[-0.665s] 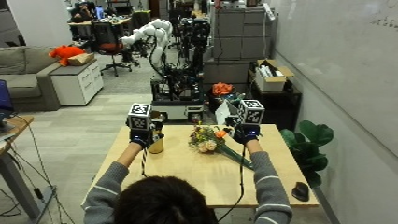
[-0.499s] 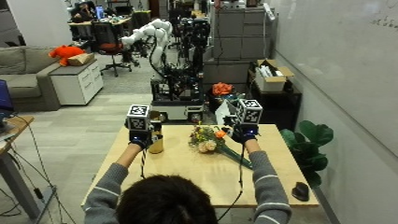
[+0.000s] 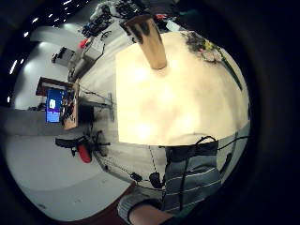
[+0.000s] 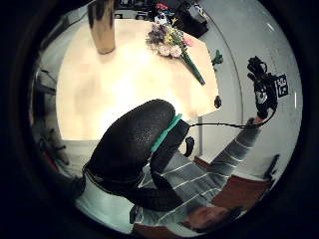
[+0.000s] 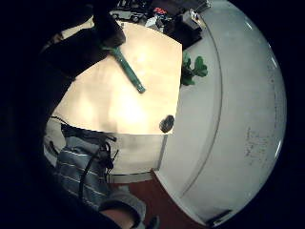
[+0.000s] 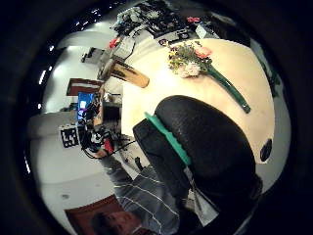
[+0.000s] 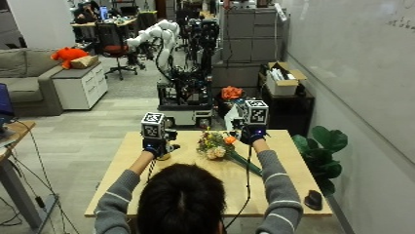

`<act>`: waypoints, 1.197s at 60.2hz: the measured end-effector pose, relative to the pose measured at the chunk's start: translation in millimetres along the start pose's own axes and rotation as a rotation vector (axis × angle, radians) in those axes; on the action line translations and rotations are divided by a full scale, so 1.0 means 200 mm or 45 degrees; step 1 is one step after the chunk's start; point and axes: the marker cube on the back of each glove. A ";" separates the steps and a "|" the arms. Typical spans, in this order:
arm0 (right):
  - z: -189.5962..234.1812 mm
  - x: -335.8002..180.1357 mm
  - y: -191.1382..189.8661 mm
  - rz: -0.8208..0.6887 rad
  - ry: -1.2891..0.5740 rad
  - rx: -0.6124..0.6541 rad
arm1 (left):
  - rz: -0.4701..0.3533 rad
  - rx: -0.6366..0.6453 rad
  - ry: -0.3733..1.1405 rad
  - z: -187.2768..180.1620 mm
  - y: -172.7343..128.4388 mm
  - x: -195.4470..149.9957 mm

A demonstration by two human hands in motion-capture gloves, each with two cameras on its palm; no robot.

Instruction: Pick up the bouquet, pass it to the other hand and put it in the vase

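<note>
- Outside view: I see both arms raised over the wooden table [image 7: 279, 192]. The left hand [image 7: 154, 145] hangs above the table's far left part, and the right hand [image 7: 252, 134] is up near the far edge, right of centre. The bouquet [image 7: 217, 145] lies flat on the table between them, blooms toward the far edge, its green wrapped stem running toward the person's right. Neither hand touches it. A small dark object [image 7: 313, 199] sits at the near right corner.
- Left little finger side palm view: the tall golden vase [image 3: 150, 42] stands upright on the table, well apart from the bouquet [image 3: 204, 47].
- Left thumb side palm view: my left hand's thumb [image 4: 134, 144] shows curved and empty, nothing pinched; the rest of that grip I cannot tell.
- Right little finger side palm view: the green stem lies bare on the table beside dark fingers [image 5: 107, 24] that close on nothing.
- Right thumb side palm view: the right thumb [image 6: 210, 147] is loosely curved, holding nothing, with bouquet [image 6: 195, 58] and vase [image 6: 127, 74] lying beyond it.
</note>
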 end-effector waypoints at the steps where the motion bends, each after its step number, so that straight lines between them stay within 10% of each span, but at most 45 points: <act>1: 0.00 0.00 -0.02 -0.033 0.010 0.036 | 0.005 0.000 0.001 0.02 -0.02 0.00; 28: 0.08 0.26 -0.33 0.281 0.043 -0.159 | 0.161 -0.085 0.020 0.15 -0.09 0.20; 34: 0.10 0.30 -0.29 0.271 0.032 0.021 | 0.177 -0.092 0.002 0.27 -0.16 0.21; 38: 0.20 0.39 -0.36 0.301 0.019 0.039 | 0.048 -0.011 -0.159 0.27 -0.15 0.20; 44: 0.40 0.53 -0.50 0.332 -0.015 0.102 | 0.241 -0.065 -0.017 0.32 -0.17 0.29; 72: 1.33 0.79 -0.62 0.460 -0.167 -0.285 | 0.340 -0.199 0.177 0.46 -0.21 0.35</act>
